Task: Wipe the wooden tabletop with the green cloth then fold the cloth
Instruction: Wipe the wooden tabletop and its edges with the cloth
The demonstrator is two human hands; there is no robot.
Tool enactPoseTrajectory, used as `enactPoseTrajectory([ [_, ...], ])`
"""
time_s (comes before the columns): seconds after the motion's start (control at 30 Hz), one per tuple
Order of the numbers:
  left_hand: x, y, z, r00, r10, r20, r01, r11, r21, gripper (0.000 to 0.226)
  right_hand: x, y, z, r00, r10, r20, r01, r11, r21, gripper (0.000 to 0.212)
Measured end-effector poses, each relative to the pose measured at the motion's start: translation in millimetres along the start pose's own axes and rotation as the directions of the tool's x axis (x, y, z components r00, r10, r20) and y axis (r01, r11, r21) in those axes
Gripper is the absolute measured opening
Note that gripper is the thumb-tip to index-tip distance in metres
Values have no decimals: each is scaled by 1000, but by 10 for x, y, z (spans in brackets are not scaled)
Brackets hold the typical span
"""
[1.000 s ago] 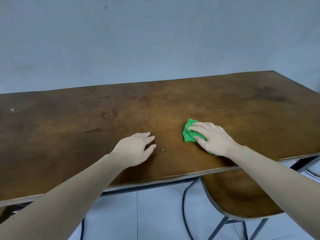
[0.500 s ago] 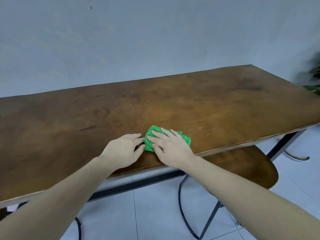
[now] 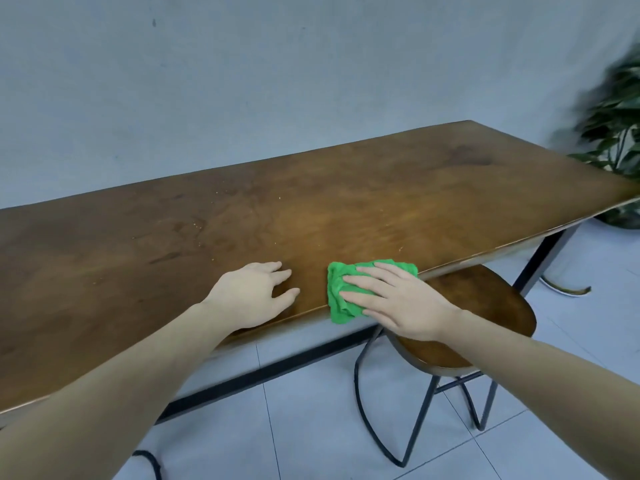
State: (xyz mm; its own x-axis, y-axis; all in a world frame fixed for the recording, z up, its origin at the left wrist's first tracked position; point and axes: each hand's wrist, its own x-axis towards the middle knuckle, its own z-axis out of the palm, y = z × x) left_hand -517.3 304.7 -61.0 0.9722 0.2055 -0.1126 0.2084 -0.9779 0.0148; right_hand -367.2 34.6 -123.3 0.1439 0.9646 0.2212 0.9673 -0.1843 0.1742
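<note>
Cloth (image 3: 349,292) slid off left hand (image 3: 254,294), overhangs table (image 3: 346,202) edge; right hand (image 3: 398,301) flat-fingered presses it, left open, empty. Crumbs (image 3: 199,223) remain, fold pending.

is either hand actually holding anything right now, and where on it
Neither grips anything. The right hand presses flat on top of the green cloth at the tabletop's near edge; the left hand rests on bare wood.

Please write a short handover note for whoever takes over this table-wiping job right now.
Right hand: flat, fingers straight, pressing the bunched green cloth at the near edge of the brown wooden tabletop; the cloth slightly overhangs the edge.
Left hand: open, resting on the wood beside the cloth, not touching it.
Done: wiping under way.
Left: pale crumbs farther back; then fold the cloth.
</note>
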Motion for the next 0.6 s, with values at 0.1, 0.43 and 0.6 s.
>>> enactPoseTrajectory([
  [0.1,-18,3,13,1000,6,12,-6,1000,-4,61,-128,213,-58,994,106,24,-107,993,46,48],
  [0.43,-57,5,8,1000,9,20,-9,1000,10,60,148,550,-86,725,678,117,-688,718,107,59],
  [0.6,-90,-22,22,1000,17,11,-17,1000,1,59,470,69,-155,881,443,169,-469,866,175,62],
])
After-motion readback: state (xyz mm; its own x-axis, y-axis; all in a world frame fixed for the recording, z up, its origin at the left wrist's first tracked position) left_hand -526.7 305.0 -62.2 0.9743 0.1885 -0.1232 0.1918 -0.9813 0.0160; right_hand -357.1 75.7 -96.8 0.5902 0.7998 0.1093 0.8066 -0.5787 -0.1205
